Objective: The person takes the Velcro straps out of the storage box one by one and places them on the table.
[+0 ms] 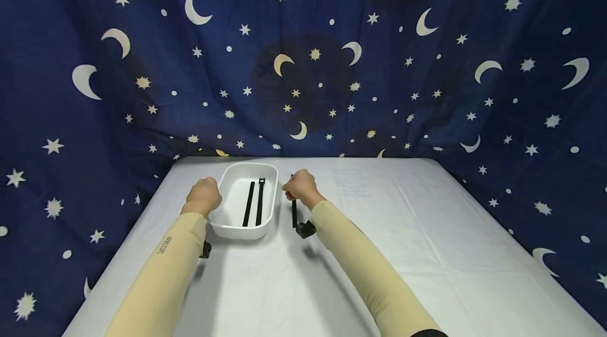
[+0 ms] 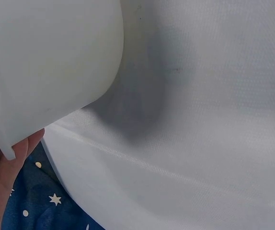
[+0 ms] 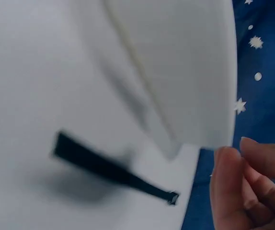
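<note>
A white plastic tub stands left of the middle, with two black straps inside: a plain-ended strap and a buckled strap. My left hand grips the tub's left rim; in the left wrist view its fingers hold a corner of the rim. My right hand is at the tub's right side, fingers bent and holding nothing, fingertips close by the rim in the right wrist view. A third black strap, with a small buckle at its far end, lies below this hand.
A white cloth covers the table. Behind it and along both sides hangs a dark blue curtain with moons and stars. A small black wrist camera sits under the right forearm.
</note>
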{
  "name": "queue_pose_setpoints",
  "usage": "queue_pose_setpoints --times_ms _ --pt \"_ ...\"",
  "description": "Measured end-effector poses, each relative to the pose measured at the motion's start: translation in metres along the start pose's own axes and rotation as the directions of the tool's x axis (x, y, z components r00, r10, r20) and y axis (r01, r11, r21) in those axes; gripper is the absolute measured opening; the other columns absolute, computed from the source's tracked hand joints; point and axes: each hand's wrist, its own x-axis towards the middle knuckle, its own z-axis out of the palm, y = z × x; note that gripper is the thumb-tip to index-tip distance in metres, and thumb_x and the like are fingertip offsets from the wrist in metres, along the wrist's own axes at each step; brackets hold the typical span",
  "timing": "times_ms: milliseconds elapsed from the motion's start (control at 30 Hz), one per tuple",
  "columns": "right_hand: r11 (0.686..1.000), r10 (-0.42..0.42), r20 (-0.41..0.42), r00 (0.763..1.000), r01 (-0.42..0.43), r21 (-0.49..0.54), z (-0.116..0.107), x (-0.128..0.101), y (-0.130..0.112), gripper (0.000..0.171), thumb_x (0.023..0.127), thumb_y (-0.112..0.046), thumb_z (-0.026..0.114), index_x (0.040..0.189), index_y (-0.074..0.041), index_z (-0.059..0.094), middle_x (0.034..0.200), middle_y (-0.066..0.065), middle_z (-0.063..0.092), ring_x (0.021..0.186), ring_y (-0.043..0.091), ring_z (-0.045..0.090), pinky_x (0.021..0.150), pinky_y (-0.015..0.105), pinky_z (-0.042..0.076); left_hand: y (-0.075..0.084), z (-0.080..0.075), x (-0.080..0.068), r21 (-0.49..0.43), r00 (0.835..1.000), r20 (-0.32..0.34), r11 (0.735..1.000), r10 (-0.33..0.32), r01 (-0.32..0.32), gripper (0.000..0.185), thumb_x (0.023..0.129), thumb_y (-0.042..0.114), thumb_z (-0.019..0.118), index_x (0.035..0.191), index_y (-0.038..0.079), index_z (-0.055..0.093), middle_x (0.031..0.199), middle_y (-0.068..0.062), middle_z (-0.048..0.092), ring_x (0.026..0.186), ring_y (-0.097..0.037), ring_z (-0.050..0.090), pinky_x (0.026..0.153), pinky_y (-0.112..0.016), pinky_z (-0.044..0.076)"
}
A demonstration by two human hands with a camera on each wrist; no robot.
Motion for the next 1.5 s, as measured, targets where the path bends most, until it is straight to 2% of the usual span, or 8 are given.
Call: queue_pose_setpoints --times_ms 167,367,500,633,800,1000,1267,1500 --pt "0.992 -0.102 -0.031 0.994 0.1 -0.083 0.01 -0.002 -0.028 0.016 0.085 -0.014 0.078 0.082 0.002 0.076 0.062 0.008 0.071 0.059 0.017 0.069 0.056 0.023 0.051 -0.002 -0.002 -0.001 -0.003 1.0 0.003 1.0 -0.002 0.002 0.031 0.091 0.002 0.053 0.118 -0.013 0.06 0.113 -0.03 0.066 0.095 -0.038 0.069 0.073 -0.047 0.059" --pt "0.968 -0.158 0.017 0.987 0.158 -0.195 0.035 -0.01 -0.051 0.023 0.086 -0.019 0.078 0.073 0.0 0.077 0.069 0.012 0.075 0.054 0.013 0.061 0.06 0.023 0.046 -0.004 -0.003 -0.002 -0.017 1.0 0.003 1.0 -0.001 0.001 0.032 0.091 0.002 0.053 0.118 -0.013 0.06 0.112 -0.031 0.067 0.094 -0.038 0.069 0.072 -0.046 0.059" --pt "0.935 -0.169 0.077 0.983 0.185 -0.301 0.055 -0.015 -0.057 0.024 0.085 -0.022 0.079 0.072 -0.002 0.078 0.07 0.01 0.076 0.049 0.009 0.058 0.059 0.019 0.045 -0.005 -0.001 -0.001 -0.024 1.0 -0.002 1.0 0.004 -0.004 0.031 0.09 0.002 0.052 0.116 -0.012 0.061 0.112 -0.03 0.067 0.094 -0.038 0.069 0.072 -0.046 0.059" --pt "0.904 -0.165 0.118 0.979 0.198 -0.38 0.073 -0.018 -0.059 0.025 0.084 -0.024 0.08 0.075 -0.001 0.078 0.07 0.01 0.076 0.055 0.015 0.067 0.059 0.018 0.047 -0.005 0.001 -0.001 -0.033 1.0 -0.007 0.999 0.006 -0.006 0.03 0.089 0.002 0.053 0.115 -0.012 0.062 0.11 -0.029 0.067 0.092 -0.037 0.069 0.071 -0.045 0.058" --pt "0.89 -0.118 0.13 0.985 0.163 -0.426 0.088 -0.023 -0.058 0.027 0.082 -0.024 0.082 0.068 -0.004 0.071 0.072 0.01 0.076 0.068 0.021 0.075 0.072 0.022 0.055 -0.004 0.001 -0.002 -0.042 1.0 -0.006 0.999 0.015 -0.015 0.028 0.09 0.003 0.054 0.113 -0.011 0.062 0.109 -0.028 0.068 0.09 -0.034 0.068 0.07 -0.043 0.057" --pt "0.842 -0.115 0.188 0.975 0.196 -0.503 0.098 -0.028 -0.053 0.03 0.084 -0.026 0.081 0.064 -0.007 0.069 0.069 0.009 0.075 0.06 0.019 0.073 0.076 0.024 0.056 -0.004 0.002 -0.001 -0.036 1.0 -0.007 0.999 0.025 -0.025 0.027 0.089 0.003 0.055 0.111 -0.011 0.063 0.107 -0.028 0.068 0.087 -0.032 0.067 0.069 -0.042 0.057" --pt "0.844 -0.092 0.207 0.974 0.187 -0.502 0.108 -0.027 -0.041 0.028 0.082 -0.017 0.082 0.064 -0.007 0.063 0.063 0.01 0.072 0.052 0.018 0.069 0.044 0.022 0.047 -0.004 0.004 0.0 -0.032 1.0 -0.005 0.999 0.019 -0.019 0.027 0.09 0.003 0.054 0.112 -0.011 0.063 0.106 -0.027 0.068 0.085 -0.031 0.066 0.07 -0.042 0.057" --pt "0.874 -0.054 0.194 0.98 0.14 -0.464 0.114 -0.027 -0.035 0.026 0.085 -0.006 0.074 0.063 -0.007 0.059 0.045 0.002 0.052 0.038 0.011 0.049 0.037 0.021 0.039 -0.005 0.004 -0.001 -0.037 1.0 -0.006 0.999 0.017 -0.018 0.028 0.091 0.003 0.054 0.113 -0.011 0.063 0.105 -0.027 0.068 0.084 -0.03 0.066 0.069 -0.042 0.056"
